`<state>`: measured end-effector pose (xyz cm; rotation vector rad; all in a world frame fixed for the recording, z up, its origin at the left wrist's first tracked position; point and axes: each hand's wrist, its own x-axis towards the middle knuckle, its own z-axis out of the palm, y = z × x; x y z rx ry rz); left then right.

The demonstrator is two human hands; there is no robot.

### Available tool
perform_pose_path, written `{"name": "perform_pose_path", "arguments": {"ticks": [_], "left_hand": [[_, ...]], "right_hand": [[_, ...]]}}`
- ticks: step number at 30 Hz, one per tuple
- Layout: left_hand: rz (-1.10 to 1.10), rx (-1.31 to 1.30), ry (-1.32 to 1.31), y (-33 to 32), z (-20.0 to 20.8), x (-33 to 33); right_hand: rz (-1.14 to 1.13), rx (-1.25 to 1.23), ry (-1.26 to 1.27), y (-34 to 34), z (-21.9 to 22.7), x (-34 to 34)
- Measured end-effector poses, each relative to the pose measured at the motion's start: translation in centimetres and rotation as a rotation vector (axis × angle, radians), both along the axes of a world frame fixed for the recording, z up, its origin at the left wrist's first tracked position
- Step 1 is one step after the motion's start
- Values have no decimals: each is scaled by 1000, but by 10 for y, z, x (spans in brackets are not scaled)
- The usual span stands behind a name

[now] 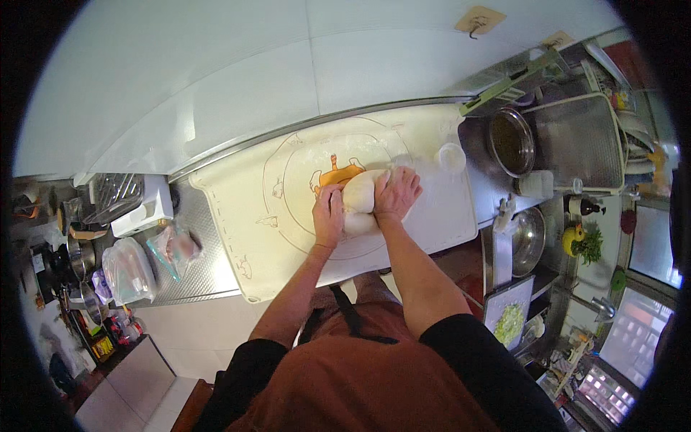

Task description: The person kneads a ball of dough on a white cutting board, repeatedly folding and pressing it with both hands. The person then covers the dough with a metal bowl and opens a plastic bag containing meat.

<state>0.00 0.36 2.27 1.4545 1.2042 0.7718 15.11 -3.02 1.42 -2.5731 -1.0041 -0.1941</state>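
A lump of smooth white dough (pixel 359 196) lies folded on a pale baking mat (pixel 432 216) printed with circles and orange figures. My left hand (pixel 329 214) curves round the dough's left side, its fingers pressed against it. On the other side my right hand (pixel 398 194) grips the dough, with its fingers bent over the far right edge. The fingertips of the right hand are partly hidden. A small round, whitish container (pixel 451 158) stands near the mat's far right corner.
Right of the mat are a steel bowl (pixel 512 142), a metal tray (pixel 576 137) and a cutting board (pixel 509 306) with chopped greens. At left, plastic bags (pixel 173 248) and a white appliance (pixel 147 209) sit on the steel counter. A wall (pixel 252 79) rises behind.
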Motion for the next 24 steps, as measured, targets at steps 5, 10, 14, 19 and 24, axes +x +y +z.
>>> {"name": "perform_pose_path", "arguments": {"ticks": [5,10,14,19,24], "left_hand": [[291,-60,-287,-9,0,47],[345,-40,-262,-29,8,87],[387,156,-157,-57,12,117],[287,-181,-222,-102,29,85],[71,132,118,-126,43,55]], "right_hand": [[90,-69,-11,30,0,32],[238,28,-65,56,-21,69],[320,17,-12,76,-27,86],[646,-188,-22,36,34,74],[656,50,317,-104,84,45]]}}
